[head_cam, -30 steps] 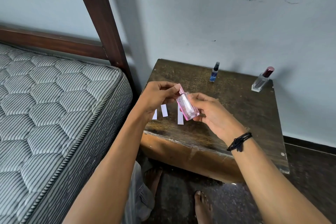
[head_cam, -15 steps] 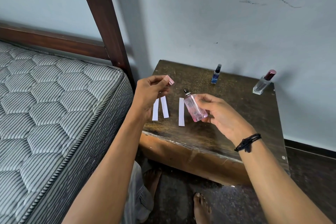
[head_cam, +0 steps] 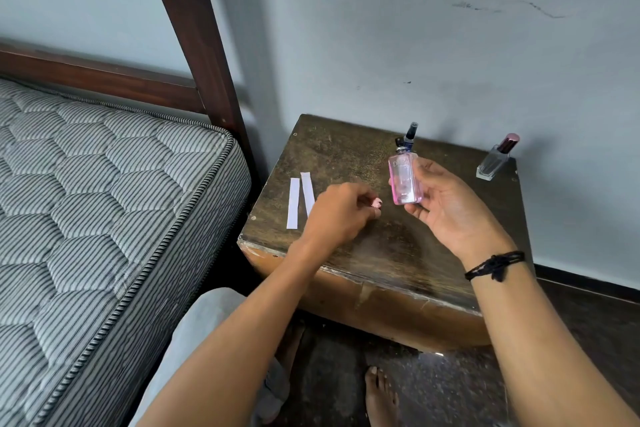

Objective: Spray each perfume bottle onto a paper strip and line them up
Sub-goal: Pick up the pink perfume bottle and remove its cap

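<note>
Bare forearms; black cord bracelet at right wrist; bare feet

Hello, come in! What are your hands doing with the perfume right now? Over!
Right hand holds pink bottle upright, cap off. Left hand pinches pink cap low over table. Nothing blocking.

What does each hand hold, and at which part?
Right hand: pink glass perfume bottle, gripped at its lower body. Left hand: small pink cap, pinched by the fingertips.
</note>
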A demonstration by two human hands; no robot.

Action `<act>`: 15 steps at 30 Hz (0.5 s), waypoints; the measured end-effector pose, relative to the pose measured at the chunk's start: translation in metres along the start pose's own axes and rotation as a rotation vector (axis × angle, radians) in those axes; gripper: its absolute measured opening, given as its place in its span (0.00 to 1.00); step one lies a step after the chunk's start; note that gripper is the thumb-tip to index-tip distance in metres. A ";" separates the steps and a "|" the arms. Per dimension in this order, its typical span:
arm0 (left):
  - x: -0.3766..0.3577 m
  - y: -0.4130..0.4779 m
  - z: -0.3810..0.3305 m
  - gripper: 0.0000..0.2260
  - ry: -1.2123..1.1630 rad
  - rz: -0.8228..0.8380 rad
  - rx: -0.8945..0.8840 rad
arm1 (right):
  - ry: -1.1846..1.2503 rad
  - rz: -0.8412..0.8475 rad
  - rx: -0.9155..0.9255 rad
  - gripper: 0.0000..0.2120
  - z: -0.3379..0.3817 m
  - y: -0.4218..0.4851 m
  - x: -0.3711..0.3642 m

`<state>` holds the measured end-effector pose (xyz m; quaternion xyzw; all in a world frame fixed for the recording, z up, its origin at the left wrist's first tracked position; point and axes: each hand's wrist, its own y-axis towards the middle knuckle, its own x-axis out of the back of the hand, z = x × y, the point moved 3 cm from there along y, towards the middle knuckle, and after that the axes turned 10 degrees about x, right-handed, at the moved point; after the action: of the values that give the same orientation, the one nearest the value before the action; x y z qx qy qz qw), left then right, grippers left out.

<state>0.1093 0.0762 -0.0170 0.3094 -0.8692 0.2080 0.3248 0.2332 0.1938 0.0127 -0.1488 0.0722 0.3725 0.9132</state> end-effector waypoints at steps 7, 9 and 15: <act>-0.024 -0.008 -0.008 0.13 0.096 0.011 -0.067 | 0.009 -0.045 0.012 0.01 0.003 -0.003 0.003; -0.027 -0.009 -0.009 0.12 0.091 -0.001 -0.086 | 0.006 -0.056 0.010 0.02 0.004 -0.004 0.005; -0.035 -0.012 -0.014 0.11 0.024 -0.030 -0.116 | 0.017 -0.086 0.014 0.01 0.006 -0.005 0.008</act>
<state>0.1442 0.0897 -0.0302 0.3003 -0.8712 0.1559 0.3558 0.2426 0.1975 0.0180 -0.1484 0.0760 0.3312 0.9287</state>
